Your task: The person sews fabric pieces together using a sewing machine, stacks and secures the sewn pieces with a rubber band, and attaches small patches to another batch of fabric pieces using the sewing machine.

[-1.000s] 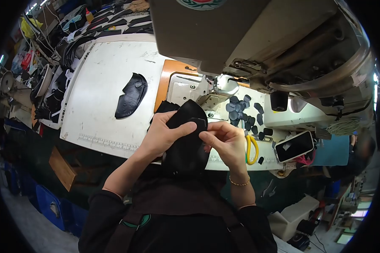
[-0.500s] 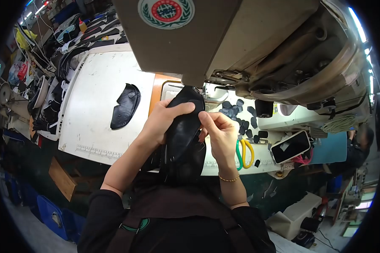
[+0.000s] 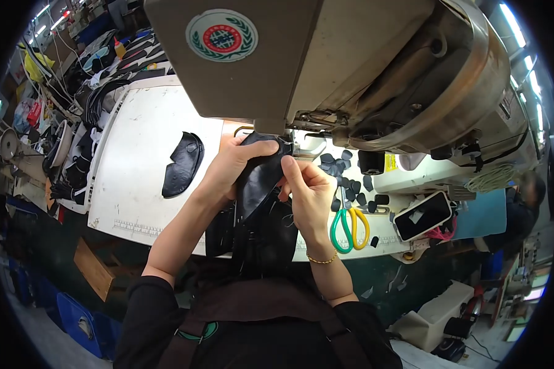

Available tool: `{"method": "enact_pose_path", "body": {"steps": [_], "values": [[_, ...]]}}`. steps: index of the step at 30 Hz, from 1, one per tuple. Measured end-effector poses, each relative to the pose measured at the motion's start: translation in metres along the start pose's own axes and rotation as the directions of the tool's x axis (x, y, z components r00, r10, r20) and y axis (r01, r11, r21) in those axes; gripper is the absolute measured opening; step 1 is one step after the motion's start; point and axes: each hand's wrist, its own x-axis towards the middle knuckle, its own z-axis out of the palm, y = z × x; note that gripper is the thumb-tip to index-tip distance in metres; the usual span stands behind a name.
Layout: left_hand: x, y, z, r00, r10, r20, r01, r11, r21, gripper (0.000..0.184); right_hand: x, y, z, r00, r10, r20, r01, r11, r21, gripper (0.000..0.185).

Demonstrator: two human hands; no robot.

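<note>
A black leather shoe piece [image 3: 256, 184] lies under the needle area of the sewing machine [image 3: 240, 86], close to its presser foot. My left hand [image 3: 231, 166] grips the piece from the left, thumb pressed flat on top and fingers hidden beneath. At its right edge my right hand [image 3: 312, 194] is closed, thumb and forefinger pinching the leather near the foot. More black leather [image 3: 274, 237] hangs below at the table's front edge. Left of my hands, a separate notched black leather piece [image 3: 184, 169] rests on the white table [image 3: 135, 135].
Several small black pieces [image 3: 352, 184] are scattered right of the needle. Scissors [image 3: 345, 232] with green and yellow handles lie in front of them. Farther right are a phone [image 3: 423, 216] and a coil of cord [image 3: 493, 180]. Black strips and materials [image 3: 98, 101] crowd the far left.
The leather piece has turned slightly and its upper end sits closer under the foot. Both hands have shifted with it, and more of the scissors shows. The whole view has shifted a little.
</note>
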Motion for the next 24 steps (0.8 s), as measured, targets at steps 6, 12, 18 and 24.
{"method": "enact_pose_path", "body": {"steps": [6,12,18,24], "values": [[0.016,0.002,0.004,0.985,0.143,-0.092,-0.131,0.983,0.129,0.016,0.0,-0.002,-0.002,0.998,0.037,-0.058,-0.039,0.999,-0.03,0.021],[0.012,0.009,0.004,0.99,0.13,-0.062,-0.119,0.979,0.163,0.013,-0.003,0.001,0.0,0.999,-0.038,-0.037,0.037,0.999,-0.039,0.019],[0.013,0.007,0.001,0.991,0.123,-0.048,-0.116,0.985,0.129,0.011,-0.004,0.003,0.003,0.999,-0.03,-0.033,0.029,0.999,-0.026,0.018],[0.011,0.012,0.001,0.993,0.098,-0.058,-0.088,0.984,0.154,0.011,-0.006,0.003,0.005,0.999,-0.019,-0.045,0.018,0.999,-0.033,0.018]]}}
